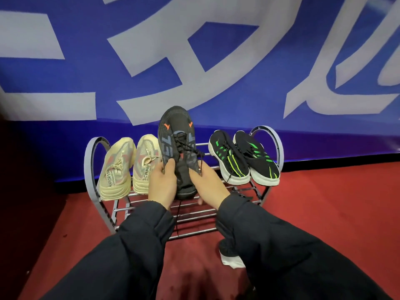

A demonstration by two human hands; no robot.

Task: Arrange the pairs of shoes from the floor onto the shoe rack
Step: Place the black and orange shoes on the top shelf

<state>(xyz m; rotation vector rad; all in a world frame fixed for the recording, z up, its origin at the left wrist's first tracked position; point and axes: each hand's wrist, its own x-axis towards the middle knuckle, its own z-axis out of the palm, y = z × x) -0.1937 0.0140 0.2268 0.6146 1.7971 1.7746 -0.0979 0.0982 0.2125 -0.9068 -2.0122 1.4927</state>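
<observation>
A black sneaker with orange marks (177, 135) is held toe-up over the middle of the metal shoe rack (268, 135). My left hand (161, 182) grips its left side near the heel, and my right hand (211, 184) grips its right side. Its lace hangs down between my arms. A beige pair (127, 167) rests on the rack's top tier at the left. A black pair with green stripes (243, 156) rests on the top tier at the right. Another black shoe with a white sole (229, 254) lies on the floor, partly hidden under my right sleeve.
The rack stands on a red carpet (324, 191) against a blue banner with large white characters (194, 61). Lower chrome bars of the rack (194, 215) show beneath my hands. My dark sleeves fill the lower part of the view.
</observation>
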